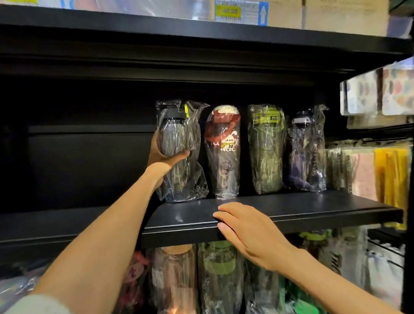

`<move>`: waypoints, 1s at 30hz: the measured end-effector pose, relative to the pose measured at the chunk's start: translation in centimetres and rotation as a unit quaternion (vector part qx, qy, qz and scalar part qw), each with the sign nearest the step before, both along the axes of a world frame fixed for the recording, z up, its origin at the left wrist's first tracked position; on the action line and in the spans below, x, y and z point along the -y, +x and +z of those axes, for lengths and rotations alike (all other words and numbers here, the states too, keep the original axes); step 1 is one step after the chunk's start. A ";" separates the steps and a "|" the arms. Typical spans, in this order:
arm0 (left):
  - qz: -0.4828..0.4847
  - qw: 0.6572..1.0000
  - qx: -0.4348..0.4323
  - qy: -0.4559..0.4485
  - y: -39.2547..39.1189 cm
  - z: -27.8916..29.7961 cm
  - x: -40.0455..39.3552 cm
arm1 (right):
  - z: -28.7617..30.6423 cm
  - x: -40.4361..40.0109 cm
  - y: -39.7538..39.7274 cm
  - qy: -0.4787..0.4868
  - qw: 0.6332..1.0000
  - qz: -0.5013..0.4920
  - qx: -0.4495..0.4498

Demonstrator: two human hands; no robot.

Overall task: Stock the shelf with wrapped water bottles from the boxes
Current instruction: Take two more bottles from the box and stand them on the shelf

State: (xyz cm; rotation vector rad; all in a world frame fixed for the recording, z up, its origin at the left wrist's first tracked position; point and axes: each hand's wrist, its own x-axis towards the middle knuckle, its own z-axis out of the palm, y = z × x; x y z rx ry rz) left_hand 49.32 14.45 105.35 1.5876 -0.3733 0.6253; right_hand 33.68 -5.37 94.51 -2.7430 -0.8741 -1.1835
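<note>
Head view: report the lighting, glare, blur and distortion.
Head view: dim, the shelf's left bay nearly black; glare streaks on the plastic wrap of the black bottle gripped by the left hand; wide-angle bending curves the shelf edges under the right hand; the lower bottles and the price label are soft and blurred.

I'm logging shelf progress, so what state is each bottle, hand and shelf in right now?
Black bottle: wrapped, upright, gripped by left hand.
Red bottle: wrapped, upright, free.
Green bottle: wrapped, upright, free.
Purple bottle: wrapped, upright, free.
Right hand: flat on shelf edge, holding nothing.
Shelf: partly stocked, left side bare.
</note>
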 end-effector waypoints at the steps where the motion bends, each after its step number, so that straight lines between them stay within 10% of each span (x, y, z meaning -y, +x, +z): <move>1: -0.002 1.000 -0.010 0.010 0.3 0.1 -0.2 | -0.1 0.1 0.0 -0.002 1.000 0.000 -0.004; 30: 0.060 0.991 -0.075 0.088 1.2 -0.7 1.6 | -0.6 0.1 0.2 0.020 0.999 0.001 -0.031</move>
